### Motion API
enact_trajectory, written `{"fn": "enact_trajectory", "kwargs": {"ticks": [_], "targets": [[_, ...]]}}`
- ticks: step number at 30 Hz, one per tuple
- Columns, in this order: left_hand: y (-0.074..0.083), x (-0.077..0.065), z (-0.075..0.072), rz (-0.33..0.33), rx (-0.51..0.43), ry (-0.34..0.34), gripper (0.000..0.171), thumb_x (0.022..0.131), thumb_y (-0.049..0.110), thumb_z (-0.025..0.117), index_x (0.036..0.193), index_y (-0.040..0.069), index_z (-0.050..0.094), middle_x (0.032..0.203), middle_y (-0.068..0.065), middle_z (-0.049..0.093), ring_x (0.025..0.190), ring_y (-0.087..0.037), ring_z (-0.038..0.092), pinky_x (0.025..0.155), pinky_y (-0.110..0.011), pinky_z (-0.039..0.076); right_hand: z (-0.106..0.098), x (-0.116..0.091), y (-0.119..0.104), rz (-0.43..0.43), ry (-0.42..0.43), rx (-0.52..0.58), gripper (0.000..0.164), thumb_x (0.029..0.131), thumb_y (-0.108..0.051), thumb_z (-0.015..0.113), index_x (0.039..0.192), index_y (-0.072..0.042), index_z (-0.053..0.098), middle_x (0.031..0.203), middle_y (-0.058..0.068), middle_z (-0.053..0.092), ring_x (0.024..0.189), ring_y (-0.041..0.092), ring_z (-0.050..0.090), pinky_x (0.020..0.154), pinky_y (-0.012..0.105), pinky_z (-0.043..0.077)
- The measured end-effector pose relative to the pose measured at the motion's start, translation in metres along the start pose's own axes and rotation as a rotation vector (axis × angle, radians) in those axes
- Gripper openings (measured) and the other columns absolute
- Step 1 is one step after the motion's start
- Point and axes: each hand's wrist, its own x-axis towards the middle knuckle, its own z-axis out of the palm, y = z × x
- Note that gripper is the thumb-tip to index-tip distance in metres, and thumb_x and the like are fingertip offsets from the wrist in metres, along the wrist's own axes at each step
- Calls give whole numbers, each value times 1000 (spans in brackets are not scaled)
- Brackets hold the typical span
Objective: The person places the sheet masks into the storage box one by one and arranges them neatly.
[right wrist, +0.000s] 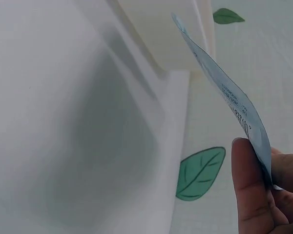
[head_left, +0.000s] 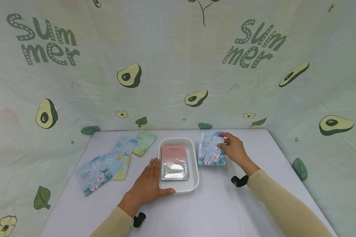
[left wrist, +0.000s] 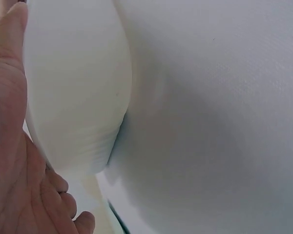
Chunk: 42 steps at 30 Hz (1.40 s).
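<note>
A white tray (head_left: 194, 179) holds a pink and silver packet (head_left: 173, 158), with the edge of something under it. My left hand (head_left: 148, 181) rests against the tray's left side, fingers straight and thumb along the near rim. In the left wrist view, the thumb touches the rim of the white tray (left wrist: 78, 73). Right of the tray, my right hand (head_left: 232, 148) pinches a blue floral face mask packet (head_left: 209, 149) by its right edge. The right wrist view shows this face mask packet (right wrist: 234, 97) edge-on between thumb and fingers, raised off the table.
Left of the tray lie several packets: a blue floral one (head_left: 92, 176), a yellow and blue one (head_left: 121, 166), another blue one (head_left: 121, 144) and a green one (head_left: 143, 141). The white table (head_left: 213, 210) meets a printed cloth backdrop (head_left: 166, 65) at its far edge.
</note>
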Motion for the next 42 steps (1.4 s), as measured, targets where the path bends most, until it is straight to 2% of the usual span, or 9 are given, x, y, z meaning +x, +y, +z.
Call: {"fn": "enact_trajectory", "kwargs": {"ticks": [9,17,21,28,31,36,42], "targets": [[0,-1,3,-8,0,-12,139,81,89,62,166,-6,9,176,-24,10,164,-39,8,131,-54,22,-6,-1,-19,-25,10,15,46,102,-11,70,147,-9,58,135,28,67,107,36,71,83,41,64],[1,-1,-3,3,34,-24,136,83,89,59,167,-6,7,176,-23,6,164,-38,5,132,-54,19,7,2,-39,-50,-18,72,46,102,-9,70,147,-9,58,133,26,69,102,33,73,80,36,65],[1,0,-6,12,56,-15,136,83,90,58,167,-6,8,176,-24,7,164,-39,6,132,-54,19,22,2,-51,-32,-41,102,46,101,-10,72,145,-12,60,133,23,69,101,31,71,81,37,65],[3,2,-7,11,67,-23,137,81,92,57,166,-6,12,175,-24,10,164,-39,7,132,-54,20,58,-1,-70,-36,-82,156,44,99,-10,74,141,-13,64,129,21,72,101,28,72,75,33,62],[4,2,-8,10,72,-24,137,81,91,58,166,-7,13,175,-25,11,164,-39,9,131,-55,21,77,-2,-77,-36,-88,143,43,97,-10,76,139,-13,66,130,21,71,109,30,70,79,36,63],[2,1,-8,4,81,-20,138,80,92,58,166,-7,14,175,-24,12,164,-39,10,131,-55,22,104,-2,-86,-38,-105,104,41,96,-12,78,136,-14,68,129,19,72,110,29,69,87,42,62],[1,2,-5,4,101,-16,139,80,93,57,166,-7,13,175,-25,13,164,-40,11,131,-55,23,122,0,-88,-32,-128,88,39,97,-13,77,135,-15,68,127,18,72,110,29,69,89,45,61]]}}
